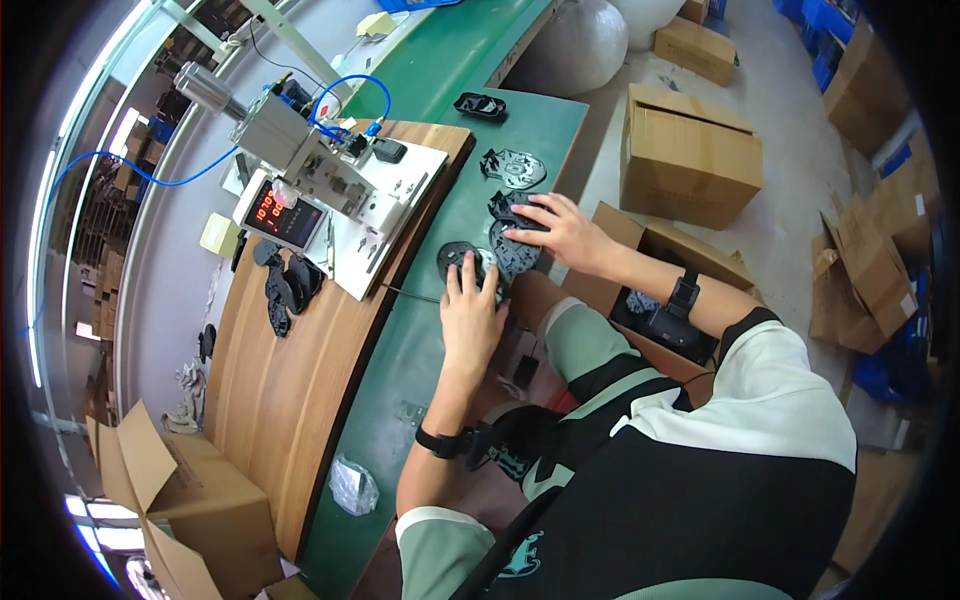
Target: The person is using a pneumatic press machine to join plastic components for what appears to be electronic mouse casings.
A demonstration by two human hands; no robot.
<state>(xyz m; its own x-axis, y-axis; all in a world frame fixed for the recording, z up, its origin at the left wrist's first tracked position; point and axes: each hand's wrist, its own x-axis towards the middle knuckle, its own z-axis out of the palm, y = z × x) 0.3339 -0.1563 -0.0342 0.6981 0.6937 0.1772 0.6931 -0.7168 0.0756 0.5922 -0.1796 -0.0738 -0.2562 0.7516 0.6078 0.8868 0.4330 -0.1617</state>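
Note:
My left hand [473, 318] rests its outstretched, parted fingertips on a rounded dark plastic part [456, 257] on the green bench top. A lighter piece shows beside those fingers; its kind is unclear. My right hand [572, 238] has its thumb and fingers on either side of a black plastic part [503, 204], gripping it. Just below that, a dark grey openwork plastic plate [514, 254] lies near the bench edge. Beyond my right hand, a shield-shaped plastic piece [515, 169] lies flat. A small black tray-like part [480, 105] sits farther off.
A bench press [285, 140] with a blue air hose and red display stands on a wooden board [290, 385] at left. Black parts [290, 285] lie on that board. A plastic bag [354, 487] lies on the bench. Cardboard boxes [690, 155] crowd the right; an open carton [210, 510] stands lower left.

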